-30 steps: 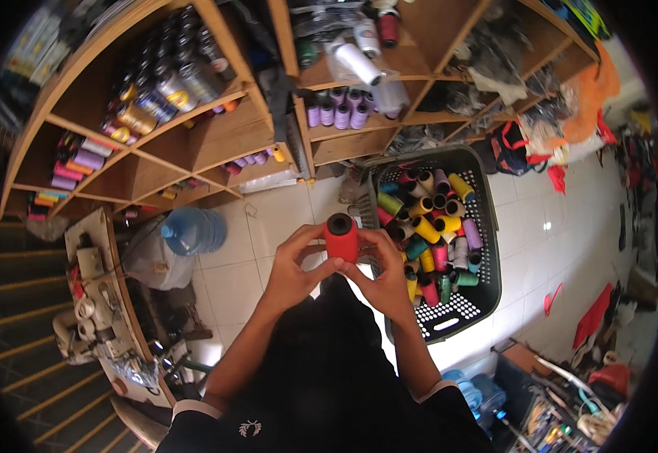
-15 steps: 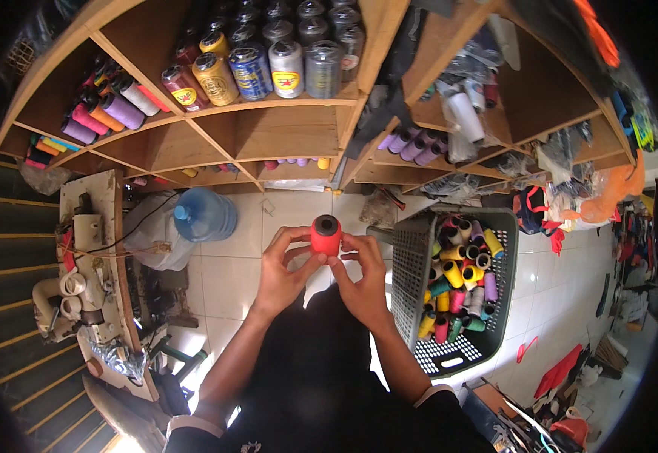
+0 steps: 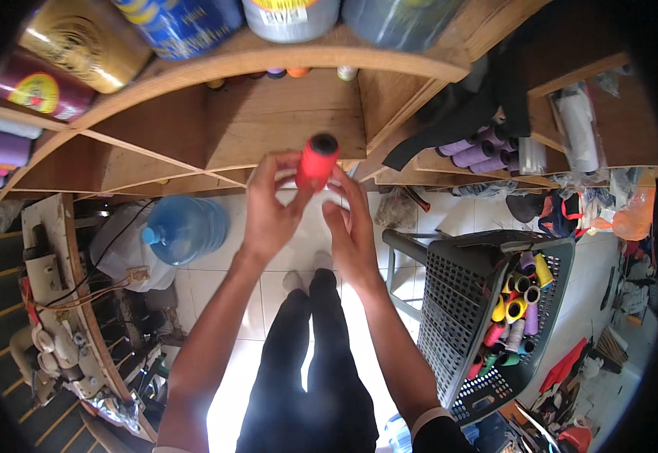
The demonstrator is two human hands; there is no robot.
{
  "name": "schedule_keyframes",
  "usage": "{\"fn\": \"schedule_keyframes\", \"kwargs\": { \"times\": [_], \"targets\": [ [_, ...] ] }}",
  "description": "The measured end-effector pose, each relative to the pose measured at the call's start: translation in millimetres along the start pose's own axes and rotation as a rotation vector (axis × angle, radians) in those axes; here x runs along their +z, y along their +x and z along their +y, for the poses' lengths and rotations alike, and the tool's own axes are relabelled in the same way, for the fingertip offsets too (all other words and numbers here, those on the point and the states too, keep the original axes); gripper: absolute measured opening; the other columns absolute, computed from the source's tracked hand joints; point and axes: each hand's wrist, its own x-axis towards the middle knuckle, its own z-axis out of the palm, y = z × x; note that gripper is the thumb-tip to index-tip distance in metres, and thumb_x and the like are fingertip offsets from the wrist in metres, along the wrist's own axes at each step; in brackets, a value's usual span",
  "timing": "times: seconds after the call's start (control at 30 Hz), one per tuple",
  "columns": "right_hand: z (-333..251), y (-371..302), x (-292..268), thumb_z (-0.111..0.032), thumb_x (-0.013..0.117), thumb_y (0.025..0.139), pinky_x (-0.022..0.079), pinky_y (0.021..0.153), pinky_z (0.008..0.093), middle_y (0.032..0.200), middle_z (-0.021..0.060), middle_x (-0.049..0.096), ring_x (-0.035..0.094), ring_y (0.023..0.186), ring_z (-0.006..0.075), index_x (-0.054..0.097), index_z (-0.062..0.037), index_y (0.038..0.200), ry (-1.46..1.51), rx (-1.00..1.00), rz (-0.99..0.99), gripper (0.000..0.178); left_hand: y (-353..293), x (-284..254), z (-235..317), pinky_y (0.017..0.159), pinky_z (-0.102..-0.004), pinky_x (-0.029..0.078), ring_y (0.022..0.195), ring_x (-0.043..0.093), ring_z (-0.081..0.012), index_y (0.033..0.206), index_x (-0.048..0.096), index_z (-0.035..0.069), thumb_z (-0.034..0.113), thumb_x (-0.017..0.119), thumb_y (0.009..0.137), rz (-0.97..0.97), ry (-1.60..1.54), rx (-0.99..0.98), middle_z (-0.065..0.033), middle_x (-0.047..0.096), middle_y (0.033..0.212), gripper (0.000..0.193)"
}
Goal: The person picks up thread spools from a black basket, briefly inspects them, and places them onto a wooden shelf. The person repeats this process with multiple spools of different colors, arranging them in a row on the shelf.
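A red thread spool (image 3: 318,163) with a dark core end is held up in front of the wooden shelf, tilted slightly. My left hand (image 3: 271,214) grips it, thumb on its near side and fingers around its left. Close by its lower right side is my right hand (image 3: 354,235), fingers curved and spread apart, thumb off the spool. Whether a right fingertip touches it I cannot tell. Directly beyond the spool lies a wooden shelf compartment (image 3: 283,113) with a few thread ends showing at its back.
Large wrapped thread cones, including a gold one (image 3: 83,45), stand on the upper shelf. Purple spools (image 3: 480,153) lie in a right compartment. A dark green basket (image 3: 461,309) of mixed spools stands right. At left are a blue water bottle (image 3: 187,230) and a sewing machine (image 3: 53,302).
I have moved closer to the shelf, and the spool is raised toward it. The right thumb has come off the spool. The basket now sits farther right in view.
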Motion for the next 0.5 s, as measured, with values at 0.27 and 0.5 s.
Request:
{"fn": "schedule_keyframes", "kwargs": {
  "times": [0.27,0.5],
  "targets": [
    [47,111,-1,-0.039,0.054,0.093,0.04,0.098,0.0387,0.131,0.0223,0.04,0.045,0.122,0.0286,0.034,0.0034,0.139,-0.033,-0.061,-0.006,0.066,103,21,-55,0.071,-0.0324,0.053,0.09,0.061,-0.02,0.111,0.054,0.001,0.001,0.067,0.077,-0.042,0.096,0.058,-0.0121,0.063,0.098,0.037],
    [55,160,4,-0.042,0.05,0.095,0.039,0.096,0.0331,0.122,0.0158,0.053,0.051,0.113,0.0222,0.036,-0.0008,0.14,-0.009,-0.068,0.046,0.063,155,31,-93,0.078,-0.0343,0.054,0.098,0.057,-0.021,0.123,0.05,0.001,0.002,0.064,0.079,-0.081,0.155,0.124,-0.0115,0.058,0.11,0.046]
  ]
}}
